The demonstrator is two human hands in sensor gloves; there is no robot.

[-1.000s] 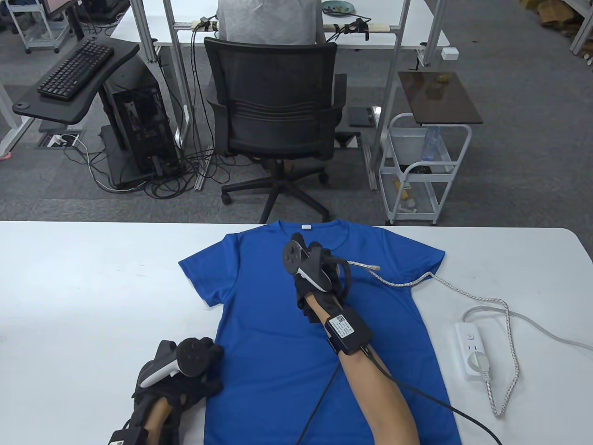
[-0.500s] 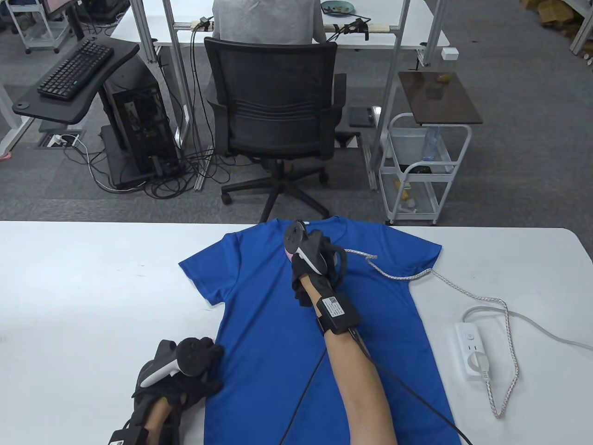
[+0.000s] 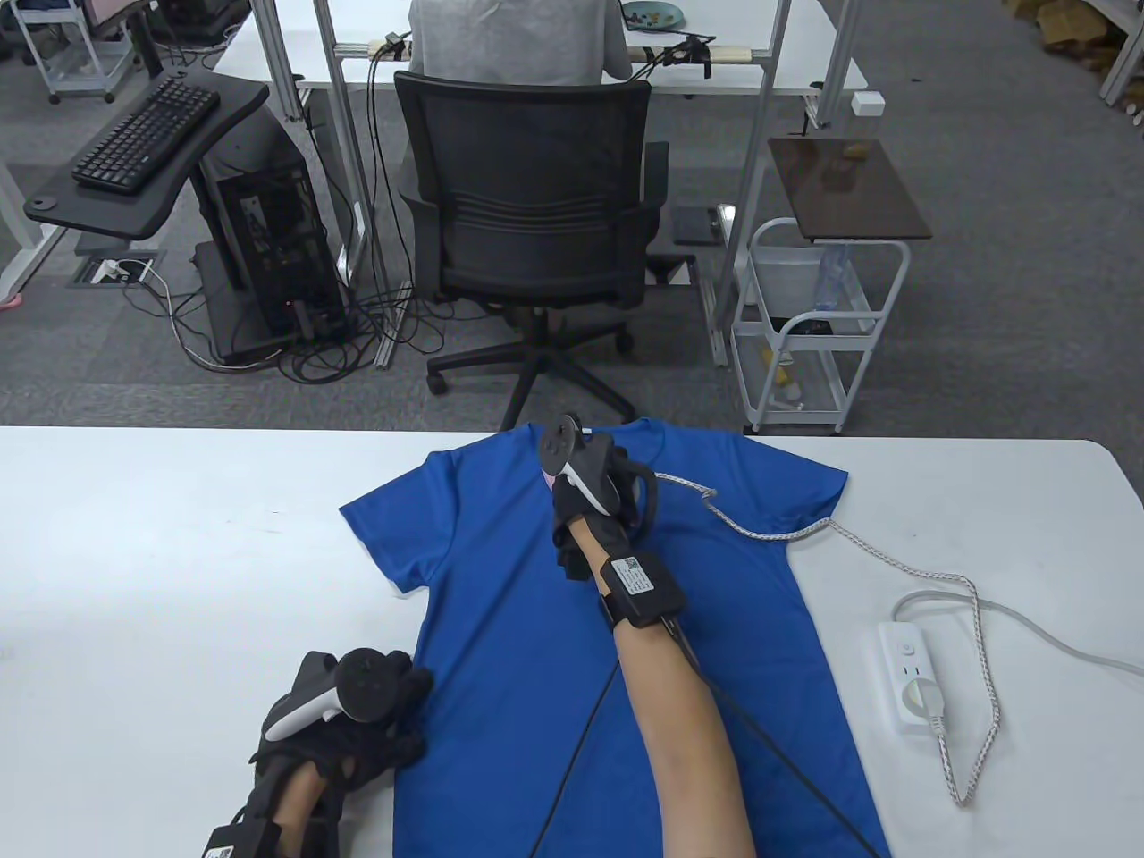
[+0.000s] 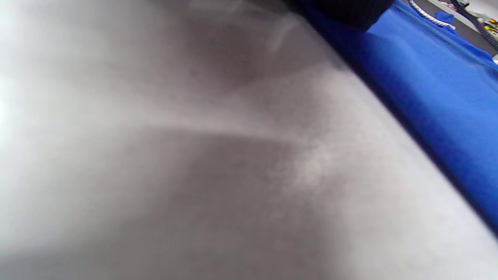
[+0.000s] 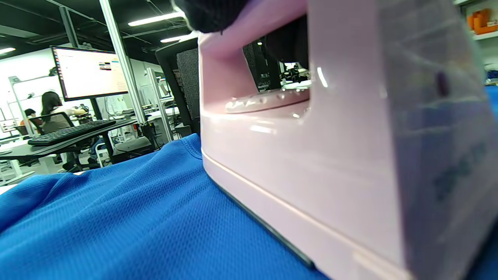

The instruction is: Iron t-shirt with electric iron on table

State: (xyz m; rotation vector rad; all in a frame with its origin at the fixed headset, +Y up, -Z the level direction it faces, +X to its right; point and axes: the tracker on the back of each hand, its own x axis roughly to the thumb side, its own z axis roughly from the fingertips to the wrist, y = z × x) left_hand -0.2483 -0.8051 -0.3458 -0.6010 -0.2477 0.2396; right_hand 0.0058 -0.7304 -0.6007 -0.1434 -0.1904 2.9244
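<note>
Right now the right hand [image 3: 590, 500] is gripping the pink iron [image 5: 311, 155] by its handle near the collar, upper centre of the table view; the left hand [image 3: 357, 724], fingers seemingly spread, is pressing the blue t-shirt [image 3: 536, 643] hem at lower left. Gliding slowly while keeping the cord [image 3: 760, 532] clear seems wise; no readable branding is showing
</note>
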